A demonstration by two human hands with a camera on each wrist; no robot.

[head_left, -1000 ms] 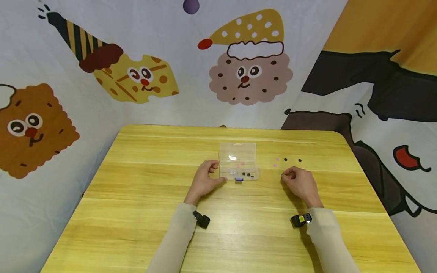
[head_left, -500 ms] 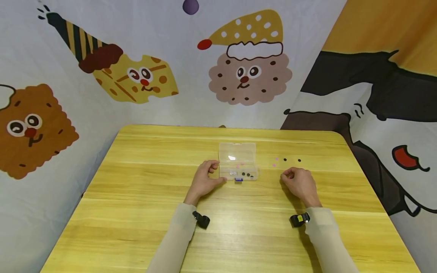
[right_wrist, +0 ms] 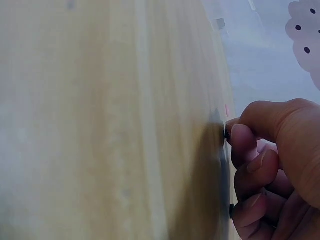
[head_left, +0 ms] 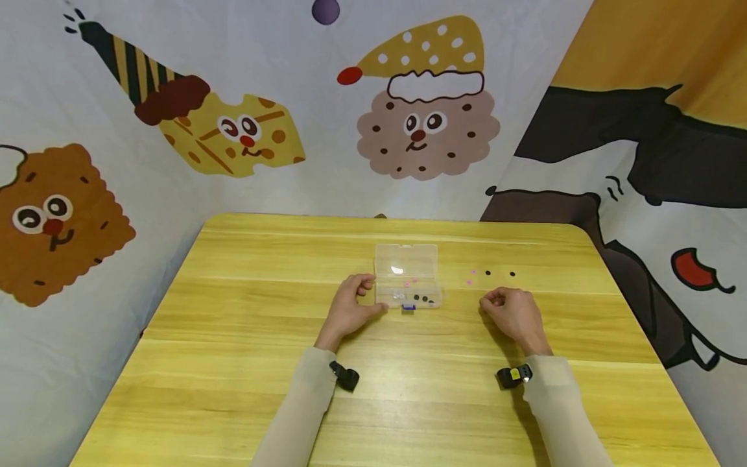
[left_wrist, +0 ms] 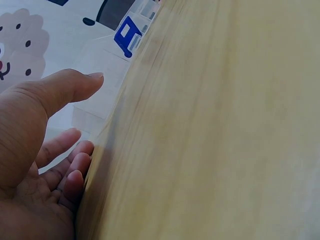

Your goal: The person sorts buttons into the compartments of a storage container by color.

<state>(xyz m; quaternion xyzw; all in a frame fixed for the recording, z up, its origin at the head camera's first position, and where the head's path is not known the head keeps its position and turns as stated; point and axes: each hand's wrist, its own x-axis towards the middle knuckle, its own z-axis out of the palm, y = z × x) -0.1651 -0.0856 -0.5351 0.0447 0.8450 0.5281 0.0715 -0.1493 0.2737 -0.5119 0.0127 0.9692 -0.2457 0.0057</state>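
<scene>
My left hand (head_left: 349, 310) rests at the left end of a clear plastic box (head_left: 436, 285), its thumb by the front corner and its relaxed fingers by the left side. The box stands with its lid (head_left: 405, 256) raised at the back. In its compartments lie black round pieces (head_left: 417, 298), pink pieces (head_left: 406, 284) and pale clear ones (head_left: 399, 296). To the right of the box my right hand (head_left: 515, 314) pinches a small black piece (right_wrist: 228, 133) between thumb and index finger, just above the table. Its exact kind is too small to tell.
Beyond the right hand lie two black round pieces (head_left: 487, 273) and two pink pieces (head_left: 473, 272) on the wooden table (head_left: 262, 402). A blue latch (left_wrist: 128, 36) hangs at the box's front. A printed cloth (head_left: 327, 130) hangs behind the table.
Both hands stay almost in place. The dark piece seen at the right fingertips a second ago is now hidden from the head view.
</scene>
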